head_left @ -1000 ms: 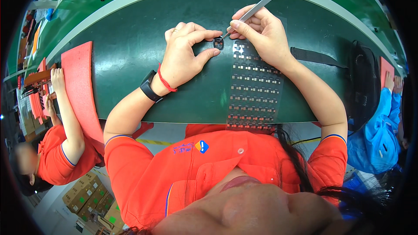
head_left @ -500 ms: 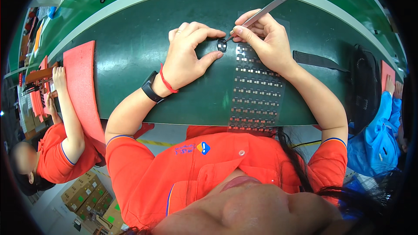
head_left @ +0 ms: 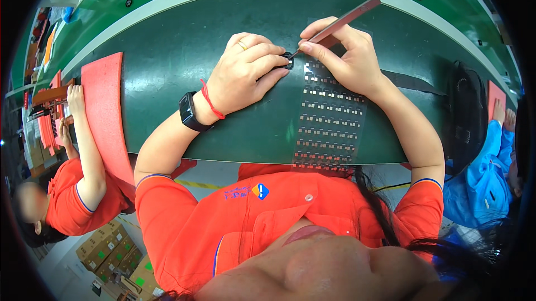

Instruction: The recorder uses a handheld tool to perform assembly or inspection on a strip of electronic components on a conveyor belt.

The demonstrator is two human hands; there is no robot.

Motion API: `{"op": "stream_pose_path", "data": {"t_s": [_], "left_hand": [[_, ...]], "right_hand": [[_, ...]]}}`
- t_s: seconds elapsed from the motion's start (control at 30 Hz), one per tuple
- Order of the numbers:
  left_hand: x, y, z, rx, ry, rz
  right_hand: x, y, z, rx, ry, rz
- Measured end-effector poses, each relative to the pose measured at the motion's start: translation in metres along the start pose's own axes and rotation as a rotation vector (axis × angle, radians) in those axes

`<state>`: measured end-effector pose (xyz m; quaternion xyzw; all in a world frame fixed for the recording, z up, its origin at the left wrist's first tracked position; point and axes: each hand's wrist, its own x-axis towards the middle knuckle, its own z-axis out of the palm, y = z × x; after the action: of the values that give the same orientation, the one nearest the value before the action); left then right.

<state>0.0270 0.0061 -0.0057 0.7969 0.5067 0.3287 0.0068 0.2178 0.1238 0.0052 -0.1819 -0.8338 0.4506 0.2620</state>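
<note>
My right hand (head_left: pixel 347 55) pinches a pair of metal tweezers (head_left: pixel 349 17), whose tip points down and left at a small black oval part (head_left: pixel 289 63). The fingers of my left hand (head_left: pixel 249 66) are closed on that part from its left side and cover much of it. Beneath and beside my right hand lies a clear sheet (head_left: pixel 329 117) carrying rows of small square metallic pieces. The sheet stretches from near the black part toward the table's near edge.
A pink foam mat (head_left: pixel 106 106) lies on the green table (head_left: pixel 245 128) at left. On the right sit a black bag (head_left: pixel 466 111) and its strap (head_left: pixel 416 83). People work at both sides, one in a red shirt (head_left: pixel 70 189), another in blue (head_left: pixel 480 189).
My left fingers have come forward onto the black part, which was more exposed between thumb and fingertip before. The tweezers have shifted slightly right and tilted.
</note>
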Motion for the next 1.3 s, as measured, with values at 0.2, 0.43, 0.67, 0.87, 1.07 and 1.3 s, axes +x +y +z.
{"op": "stream_pose_path", "data": {"t_s": [0.2,0.43,0.67,0.87,1.07,1.3], "left_hand": [[0.0,0.002,0.003,0.038,0.008,0.026],[0.015,-0.008,0.001,0.056,0.016,0.011],[0.079,-0.133,0.005,0.211,0.314,-0.261],[0.073,-0.157,0.011,0.226,0.257,-0.375],[0.066,-0.073,0.02,0.008,0.141,-0.171],[0.073,-0.035,0.041,-0.059,0.041,-0.086]], "right_hand": [[-0.001,0.002,-0.004,0.045,0.156,-0.018],[-0.001,0.006,-0.016,0.357,0.232,0.124],[-0.01,-0.005,-0.027,0.484,0.208,0.216],[-0.035,0.009,-0.029,0.534,0.252,0.296],[-0.036,0.016,-0.035,0.592,0.287,0.348],[-0.035,0.021,-0.041,0.591,0.112,0.315]]}}
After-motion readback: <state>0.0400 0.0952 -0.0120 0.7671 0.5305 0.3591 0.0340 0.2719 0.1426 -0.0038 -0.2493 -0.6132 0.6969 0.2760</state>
